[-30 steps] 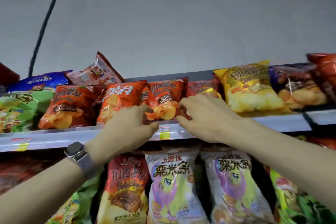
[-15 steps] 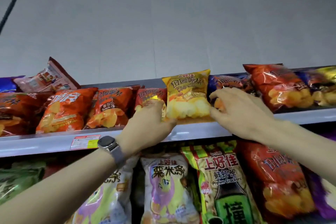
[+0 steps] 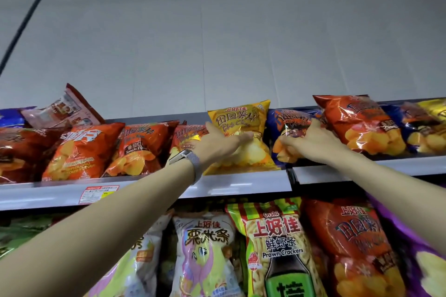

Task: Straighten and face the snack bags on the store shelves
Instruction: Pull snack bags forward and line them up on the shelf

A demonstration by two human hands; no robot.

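Note:
On the top shelf (image 3: 241, 188) a yellow potato chip bag (image 3: 241, 113) stands upright, face forward. My left hand (image 3: 217, 144), a watch on its wrist, lies flat against the bag's front with the fingers straight and the thumb spread up its left side. Right of it sits a crumpled dark blue chip bag (image 3: 287, 118). My right hand (image 3: 311, 140) holds that bag's front, thumb up and fingers curled into the foil. Both arms reach up from below.
Orange chip bags (image 3: 82, 149) lean in a row to the left, with a tilted pale bag (image 3: 65, 108) behind them. Another orange bag (image 3: 362, 123) lies right of my right hand. The lower shelf holds a prawn cracker bag (image 3: 277, 236) and others.
Both hands have risen from the shelf's front lip onto the bags. The left one moved from the yellow bag's lower left corner to its front, the right one further onto the blue bag.

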